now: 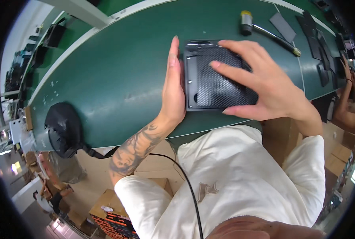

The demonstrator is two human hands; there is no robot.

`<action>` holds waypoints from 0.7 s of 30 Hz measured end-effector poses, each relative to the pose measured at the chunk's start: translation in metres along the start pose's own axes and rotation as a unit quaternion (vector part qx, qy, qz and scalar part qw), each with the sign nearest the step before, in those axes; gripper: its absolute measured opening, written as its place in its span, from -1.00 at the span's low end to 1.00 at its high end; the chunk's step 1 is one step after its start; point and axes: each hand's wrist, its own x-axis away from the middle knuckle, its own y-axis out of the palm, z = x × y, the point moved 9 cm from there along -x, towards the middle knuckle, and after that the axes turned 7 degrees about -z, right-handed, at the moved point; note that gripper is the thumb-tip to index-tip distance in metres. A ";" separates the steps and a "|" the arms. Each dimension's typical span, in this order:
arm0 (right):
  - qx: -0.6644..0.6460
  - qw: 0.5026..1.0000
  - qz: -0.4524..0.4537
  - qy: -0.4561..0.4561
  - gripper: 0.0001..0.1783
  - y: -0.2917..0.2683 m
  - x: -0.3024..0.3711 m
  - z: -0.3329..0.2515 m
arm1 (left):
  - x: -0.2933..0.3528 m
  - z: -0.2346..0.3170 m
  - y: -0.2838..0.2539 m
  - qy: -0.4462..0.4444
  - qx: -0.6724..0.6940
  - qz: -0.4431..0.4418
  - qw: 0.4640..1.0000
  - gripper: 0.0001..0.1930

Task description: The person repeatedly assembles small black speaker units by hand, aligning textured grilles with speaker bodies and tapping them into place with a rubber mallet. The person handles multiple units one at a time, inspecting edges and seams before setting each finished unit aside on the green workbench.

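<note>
A black rectangular case with a textured, mesh-like top panel lies on the green tabletop in front of me. My left hand stands on edge against the case's left side, its fingers straight and together, the palm toward the case. Over the right part of the case spreads my right hand. Its thumb reaches the near edge, one finger rests on the textured panel and another reaches the far edge. The case's right side is hidden under that hand. Neither hand is wrapped round anything.
A mallet with a yellow-and-black head lies at the far right. Beyond it are a grey flat piece and several dark flat pieces. A black bag sits at the table's left end. Cardboard boxes stand below; other people are nearby.
</note>
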 end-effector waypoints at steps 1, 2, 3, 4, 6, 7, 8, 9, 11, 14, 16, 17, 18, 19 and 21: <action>-0.019 1.000 0.000 -0.002 -0.11 0.004 0.002 0.001 | 0.000 -0.003 0.009 -0.016 0.023 -0.013 1.000 -0.34; -0.009 1.000 0.003 0.006 -0.12 0.007 0.004 0.003 | -0.002 -0.005 0.015 -0.020 0.047 -0.020 0.998 -0.33; 0.001 1.000 0.005 0.013 -0.12 0.008 0.007 0.006 | -0.005 -0.007 0.022 -0.014 0.085 -0.026 0.996 -0.33; 0.007 1.000 0.010 0.013 -0.13 0.010 0.006 0.007 | -0.005 -0.010 0.021 -0.018 0.088 -0.024 0.996 -0.34; 0.015 1.000 0.006 -0.003 -0.14 0.011 0.004 0.007 | -0.006 -0.015 0.014 -0.025 0.094 -0.021 0.995 -0.34; 0.020 1.000 0.001 -0.010 -0.14 0.011 0.002 0.006 | -0.005 -0.020 0.014 -0.033 0.104 -0.027 0.994 -0.34; 0.024 1.000 -0.005 -0.018 -0.14 0.011 0.001 0.005 | -0.004 -0.022 0.013 -0.035 0.106 -0.024 0.994 -0.34; 0.025 1.000 -0.009 -0.017 -0.14 0.011 0.001 0.006 | -0.004 -0.023 0.013 -0.038 0.107 -0.021 0.993 -0.34; 0.030 0.999 -0.017 -0.014 -0.14 0.010 0.000 0.008 | -0.006 -0.025 0.014 -0.041 0.115 -0.021 0.992 -0.33; 0.039 0.999 -0.035 -0.012 -0.16 0.008 -0.001 0.007 | -0.005 -0.025 0.013 -0.042 0.124 -0.021 0.991 -0.33; 0.040 0.998 -0.041 -0.014 -0.18 0.007 -0.002 0.006 | -0.005 -0.025 0.012 -0.041 0.126 -0.017 0.991 -0.33; 0.040 0.998 -0.045 -0.015 -0.19 0.007 -0.002 0.006 | -0.006 -0.025 0.012 -0.042 0.125 -0.014 0.991 -0.33; 0.038 0.998 -0.045 -0.017 -0.20 0.007 -0.002 0.006 | -0.006 -0.025 0.012 -0.042 0.124 -0.012 0.991 -0.33; 0.037 0.998 -0.044 -0.020 -0.21 0.007 -0.003 0.007 | -0.006 -0.025 0.011 -0.042 0.122 -0.010 0.992 -0.33; 0.035 0.998 -0.045 -0.022 -0.21 0.007 -0.003 0.007 | -0.006 -0.028 0.014 -0.041 0.136 -0.011 0.990 -0.34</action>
